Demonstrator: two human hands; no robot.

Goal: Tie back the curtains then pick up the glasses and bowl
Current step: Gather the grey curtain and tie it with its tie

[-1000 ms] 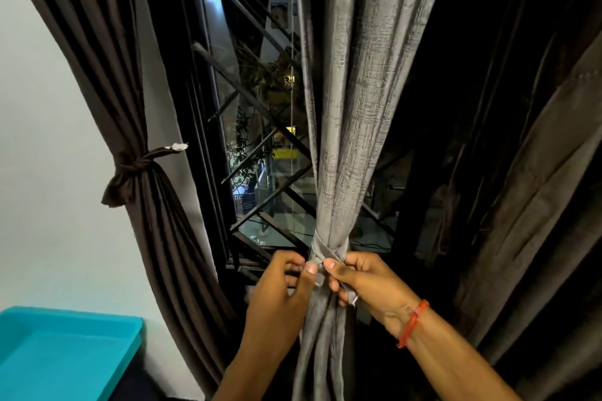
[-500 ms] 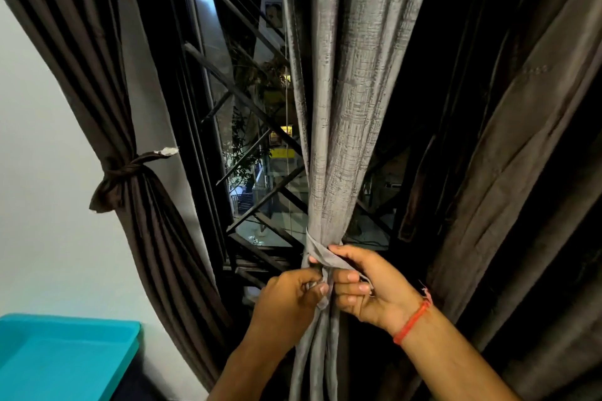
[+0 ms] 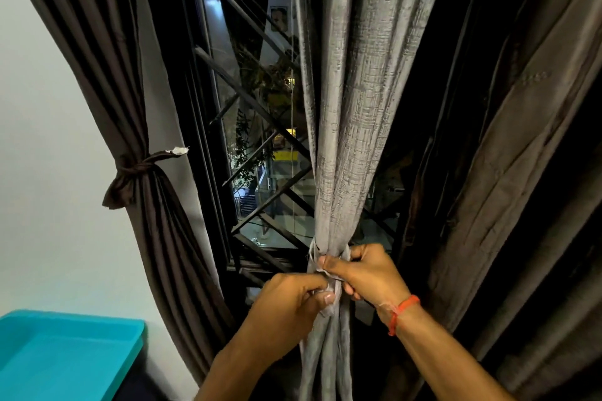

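Note:
A grey textured curtain (image 3: 355, 114) hangs gathered in the middle of the window. A thin grey tie strip (image 3: 313, 252) is wrapped round it at the gathered waist. My left hand (image 3: 290, 306) pinches one end of the strip just below the wrap. My right hand (image 3: 365, 273), with a red thread on its wrist, pinches the other end against the curtain's front. A dark brown curtain (image 3: 107, 81) on the left is held back by its own knotted tie (image 3: 136, 169). No glasses or bowl are in view.
A window with a black diagonal grille (image 3: 260, 172) lies behind the curtains. More dark brown curtain (image 3: 508, 172) hangs loose on the right. A turquoise tray-like surface (image 3: 62, 358) sits at the lower left beside a white wall (image 3: 39, 172).
Both hands have shifted on the tie strip: the right hand moved up to the wrap, the left dropped just under it. The view moved slightly closer.

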